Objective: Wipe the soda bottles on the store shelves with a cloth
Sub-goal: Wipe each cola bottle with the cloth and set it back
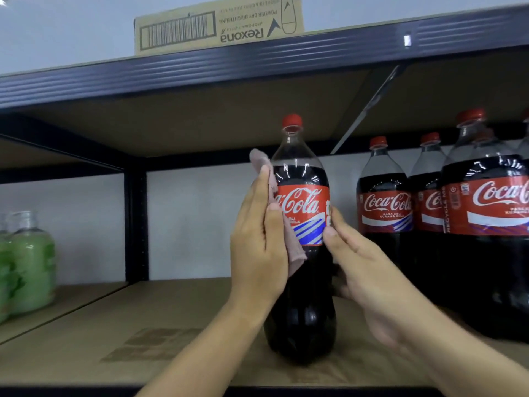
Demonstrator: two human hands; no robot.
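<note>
A large cola bottle with a red cap and red label stands upright on the brown shelf board, in the middle of the view. My left hand presses a pinkish cloth flat against the bottle's left side, fingers straight. My right hand grips the bottle's right side at label height, thumb on the label and fingers curled behind it. Part of the cloth is hidden between my palm and the bottle.
Several more cola bottles stand close together at the right of the same shelf. Green-filled clear bottles sit in the bay at the far left, past a black upright post. A cardboard box rests on the shelf above.
</note>
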